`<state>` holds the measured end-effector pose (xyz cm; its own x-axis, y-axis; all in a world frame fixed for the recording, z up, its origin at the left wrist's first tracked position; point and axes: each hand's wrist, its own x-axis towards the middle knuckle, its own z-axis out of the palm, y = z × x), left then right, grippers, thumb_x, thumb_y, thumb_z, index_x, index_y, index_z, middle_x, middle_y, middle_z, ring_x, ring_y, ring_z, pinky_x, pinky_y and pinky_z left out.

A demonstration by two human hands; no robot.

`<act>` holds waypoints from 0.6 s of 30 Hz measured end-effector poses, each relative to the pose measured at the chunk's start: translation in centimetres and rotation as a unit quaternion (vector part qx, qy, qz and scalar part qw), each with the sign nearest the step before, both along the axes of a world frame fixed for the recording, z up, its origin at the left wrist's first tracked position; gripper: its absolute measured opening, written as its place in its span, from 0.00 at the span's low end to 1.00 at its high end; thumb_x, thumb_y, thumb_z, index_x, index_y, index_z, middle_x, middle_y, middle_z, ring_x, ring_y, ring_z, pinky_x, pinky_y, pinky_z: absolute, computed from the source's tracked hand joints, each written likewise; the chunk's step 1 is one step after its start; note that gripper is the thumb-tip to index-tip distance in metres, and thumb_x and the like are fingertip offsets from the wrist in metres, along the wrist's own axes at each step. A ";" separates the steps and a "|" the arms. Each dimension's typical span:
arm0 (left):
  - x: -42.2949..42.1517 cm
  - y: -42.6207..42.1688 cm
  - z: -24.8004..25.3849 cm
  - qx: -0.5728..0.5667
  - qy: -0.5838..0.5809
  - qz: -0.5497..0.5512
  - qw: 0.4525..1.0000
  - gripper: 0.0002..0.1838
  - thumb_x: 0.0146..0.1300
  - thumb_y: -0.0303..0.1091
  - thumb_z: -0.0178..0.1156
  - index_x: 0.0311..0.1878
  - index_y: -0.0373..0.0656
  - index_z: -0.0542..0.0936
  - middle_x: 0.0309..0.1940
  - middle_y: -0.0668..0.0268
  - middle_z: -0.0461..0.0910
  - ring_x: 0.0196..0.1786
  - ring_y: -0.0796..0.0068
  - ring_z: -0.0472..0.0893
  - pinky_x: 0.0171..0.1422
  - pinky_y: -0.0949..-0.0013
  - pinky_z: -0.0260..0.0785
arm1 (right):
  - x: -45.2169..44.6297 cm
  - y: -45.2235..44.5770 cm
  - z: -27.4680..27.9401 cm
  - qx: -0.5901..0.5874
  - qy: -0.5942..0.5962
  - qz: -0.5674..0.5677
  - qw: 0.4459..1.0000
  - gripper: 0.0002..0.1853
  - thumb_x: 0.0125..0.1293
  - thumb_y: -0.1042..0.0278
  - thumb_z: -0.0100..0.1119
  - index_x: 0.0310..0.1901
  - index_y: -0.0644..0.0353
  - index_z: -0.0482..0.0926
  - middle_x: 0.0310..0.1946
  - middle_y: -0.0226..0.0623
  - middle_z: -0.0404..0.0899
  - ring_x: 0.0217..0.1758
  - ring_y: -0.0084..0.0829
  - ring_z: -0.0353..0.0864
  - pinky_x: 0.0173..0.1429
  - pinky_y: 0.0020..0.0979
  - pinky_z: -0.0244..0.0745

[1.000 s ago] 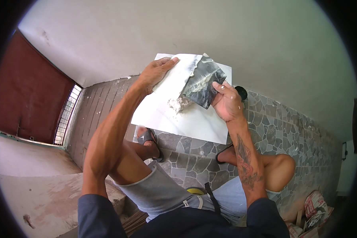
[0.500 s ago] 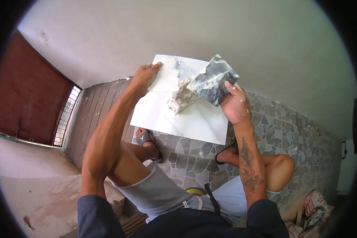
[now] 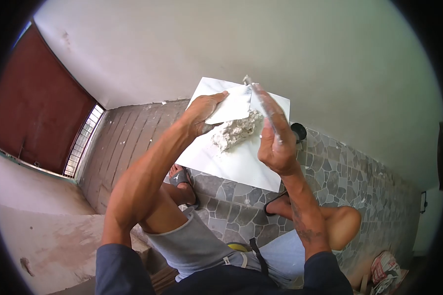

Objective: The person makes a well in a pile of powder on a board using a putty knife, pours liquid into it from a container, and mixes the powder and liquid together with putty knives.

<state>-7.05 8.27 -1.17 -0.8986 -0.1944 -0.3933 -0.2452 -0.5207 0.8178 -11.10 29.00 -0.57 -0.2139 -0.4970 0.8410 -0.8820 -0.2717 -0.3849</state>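
1. Brought the left hand (image 3: pixel 206 112) and its white flat piece (image 3: pixel 234 105) inward, toward the right hand (image 3: pixel 278 147), since half a second ago; turned the dark plate (image 3: pixel 264 101) from face-on to edge-on.
2. Saw a red-brown door (image 3: pixel 39 98) well to the left of the left hand.
3. Noticed a sandal (image 3: pixel 181 177) lower down, below the left hand.
4. Gripped the white flat piece by its left side in the left hand, thumb on top.
5. Had a lumpy whitish mound (image 3: pixel 236 133) between both hands, resting on a marbled board (image 3: pixel 253 172) beneath them.
6. Held the dark plate steeply tilted in the closed right hand, its far end beyond the fingers.
7. Spotted a round black object (image 3: pixel 298 132) just right of the right hand, near stone-patterned tiles (image 3: pixel 339 162).
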 end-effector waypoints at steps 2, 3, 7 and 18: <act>0.5 1.0 0.5 -0.012 0.020 0.040 0.999 0.15 0.76 0.36 0.54 0.51 0.31 0.79 0.39 0.59 0.84 0.34 0.73 0.86 0.31 0.69 0.83 | -0.3 -0.7 -0.4 0.027 0.042 0.012 0.999 0.43 0.49 0.95 0.48 0.73 0.62 0.63 0.72 0.54 0.66 0.76 0.54 0.64 0.77 0.50 0.62; 0.5 0.9 0.0 0.019 0.055 0.032 0.998 0.15 0.76 0.36 0.54 0.51 0.31 0.79 0.39 0.59 0.84 0.34 0.74 0.86 0.30 0.69 0.83 | -0.5 -0.8 -0.6 0.037 0.071 0.003 0.997 0.43 0.49 0.95 0.49 0.72 0.63 0.63 0.71 0.54 0.67 0.75 0.54 0.65 0.77 0.51 0.63; 0.8 0.2 -0.2 -0.006 0.060 0.040 0.997 0.18 0.76 0.37 0.55 0.52 0.28 0.79 0.38 0.59 0.84 0.34 0.73 0.85 0.30 0.66 0.82 | -0.9 -0.9 -1.3 0.058 0.151 -0.019 0.987 0.42 0.49 0.95 0.50 0.71 0.66 0.64 0.69 0.53 0.69 0.73 0.54 0.69 0.76 0.52 0.65; 1.3 -0.4 1.9 -0.034 0.054 0.117 0.991 0.20 0.76 0.39 0.54 0.53 0.26 0.76 0.36 0.55 0.82 0.26 0.72 0.85 0.25 0.70 0.81 | -4.3 2.6 -6.2 0.153 0.000 -0.185 0.971 0.28 0.62 0.88 0.49 0.66 0.71 0.67 0.59 0.53 0.78 0.60 0.44 0.81 0.65 0.37 0.76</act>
<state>-5.78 7.85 0.69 -0.8623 -0.4248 -0.2758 -0.0333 -0.4959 0.8677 -15.35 31.59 -6.75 -0.4261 -0.6129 0.6654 -0.8971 0.1909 -0.3986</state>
